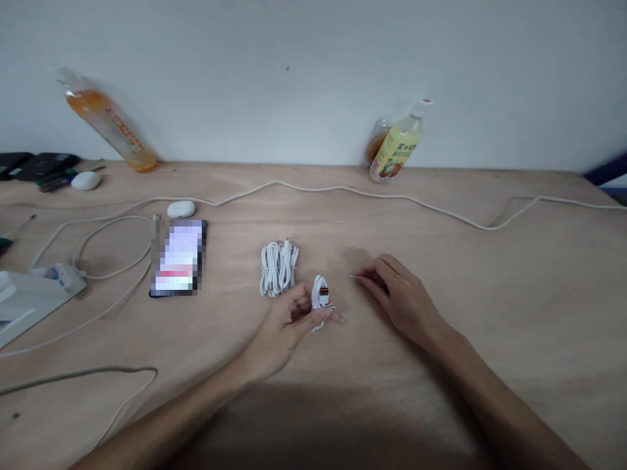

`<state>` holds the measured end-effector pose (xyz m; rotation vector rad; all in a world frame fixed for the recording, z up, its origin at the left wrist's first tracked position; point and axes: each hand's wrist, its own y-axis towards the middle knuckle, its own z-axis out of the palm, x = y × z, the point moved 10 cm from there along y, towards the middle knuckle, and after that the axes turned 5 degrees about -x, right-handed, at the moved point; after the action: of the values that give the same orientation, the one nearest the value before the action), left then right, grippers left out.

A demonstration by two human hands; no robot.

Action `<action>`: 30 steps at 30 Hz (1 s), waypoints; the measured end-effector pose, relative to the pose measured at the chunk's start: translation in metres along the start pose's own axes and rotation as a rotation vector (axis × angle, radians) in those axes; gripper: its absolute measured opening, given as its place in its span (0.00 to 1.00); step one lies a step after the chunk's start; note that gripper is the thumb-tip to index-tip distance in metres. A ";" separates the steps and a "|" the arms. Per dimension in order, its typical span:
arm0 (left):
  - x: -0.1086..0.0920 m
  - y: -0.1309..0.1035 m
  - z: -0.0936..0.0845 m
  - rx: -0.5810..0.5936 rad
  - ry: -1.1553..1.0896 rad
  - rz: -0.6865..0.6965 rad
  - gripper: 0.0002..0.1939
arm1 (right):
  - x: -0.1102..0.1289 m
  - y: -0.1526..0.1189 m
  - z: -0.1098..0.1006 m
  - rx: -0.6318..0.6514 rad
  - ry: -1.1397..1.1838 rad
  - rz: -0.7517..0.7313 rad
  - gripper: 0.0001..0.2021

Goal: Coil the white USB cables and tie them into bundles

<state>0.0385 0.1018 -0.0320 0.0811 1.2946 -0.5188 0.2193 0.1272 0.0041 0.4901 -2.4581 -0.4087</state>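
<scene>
My left hand grips a small coiled white cable between thumb and fingers; its USB plug shows dark and orange at the opening. A thin tie crosses the coil near my thumb. Just behind that hand, bundled white cables lie on the table. To the right, my right hand pinches a short, thin white piece between thumb and forefinger, apart from the coil.
A phone and a white earbud case lie left on the wooden table. A long white cable runs across the back. An orange bottle and a yellow bottle lean against the wall.
</scene>
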 end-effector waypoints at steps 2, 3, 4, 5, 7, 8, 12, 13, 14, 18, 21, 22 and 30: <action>-0.002 0.000 -0.001 -0.012 0.011 0.006 0.15 | 0.004 0.000 0.000 -0.002 0.045 0.010 0.06; -0.003 0.000 -0.001 -0.020 0.020 0.010 0.15 | 0.007 0.000 0.000 -0.003 0.077 0.015 0.06; -0.004 0.000 -0.002 -0.032 0.029 0.015 0.15 | 0.012 0.000 0.000 0.000 0.115 0.017 0.06; -0.006 0.000 -0.003 -0.044 0.032 0.023 0.14 | 0.016 0.000 0.001 0.013 0.155 0.023 0.06; -0.008 -0.002 -0.005 -0.076 0.018 0.032 0.14 | 0.027 -0.001 0.003 0.030 0.215 0.023 0.06; -0.009 -0.003 -0.006 -0.093 0.013 0.031 0.15 | 0.034 -0.002 0.004 0.036 0.235 0.013 0.07; -0.009 -0.006 -0.006 -0.141 0.095 0.018 0.17 | 0.061 -0.006 -0.001 0.009 0.274 -0.103 0.08; -0.009 -0.007 -0.006 -0.146 0.122 0.015 0.16 | 0.068 -0.007 -0.002 0.004 0.263 -0.144 0.08; -0.010 -0.007 -0.005 -0.151 0.141 0.015 0.16 | 0.074 -0.008 -0.005 -0.010 0.247 -0.191 0.08; -0.008 -0.007 -0.003 -0.146 0.162 0.010 0.17 | 0.088 -0.009 -0.013 -0.053 0.174 -0.306 0.07; -0.007 -0.007 -0.004 -0.154 0.189 0.005 0.18 | 0.088 -0.008 -0.015 -0.064 0.158 -0.318 0.07; -0.008 -0.008 -0.005 -0.165 0.206 0.012 0.18 | 0.088 -0.008 -0.015 -0.064 0.155 -0.316 0.07; -0.005 -0.010 -0.015 -0.274 0.333 0.051 0.18 | 0.093 -0.008 -0.008 -0.092 0.044 -0.311 0.08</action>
<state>0.0206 0.0993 -0.0296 -0.0294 1.6741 -0.2864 0.1558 0.0787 0.0531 0.8367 -2.3121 -0.6274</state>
